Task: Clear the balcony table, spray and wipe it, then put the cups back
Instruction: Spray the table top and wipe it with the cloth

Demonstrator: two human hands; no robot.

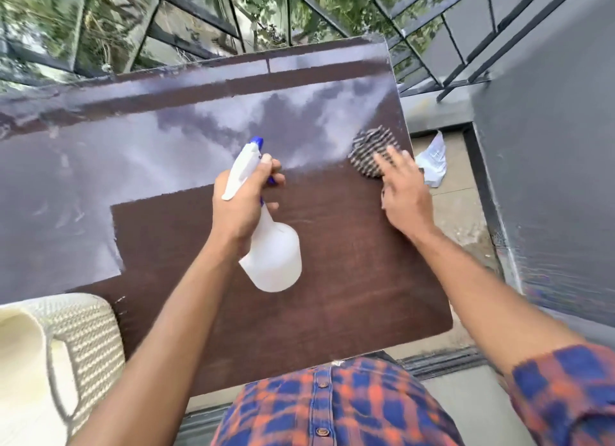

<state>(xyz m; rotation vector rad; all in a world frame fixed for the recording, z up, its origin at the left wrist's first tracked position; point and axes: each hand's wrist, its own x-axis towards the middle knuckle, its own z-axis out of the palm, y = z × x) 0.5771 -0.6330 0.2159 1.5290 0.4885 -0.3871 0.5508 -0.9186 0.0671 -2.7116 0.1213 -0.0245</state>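
The dark brown balcony table [349, 295] fills the middle of the head view, its far half shining with sky reflection. My left hand [243, 206] grips a white spray bottle [273, 256] with a blue nozzle, held over the table's centre and pointing away from me. My right hand [402, 192] lies with fingers spread on a crumpled black-and-white checked cloth [367, 149] near the table's right edge. No cups are in view.
A woven wicker chair [83, 339] with a cream cushion stands at the table's near left corner. A black metal railing [206, 22] runs behind the table. A crumpled white bag [432, 162] lies on the floor to the right, beside a grey wall [549, 162].
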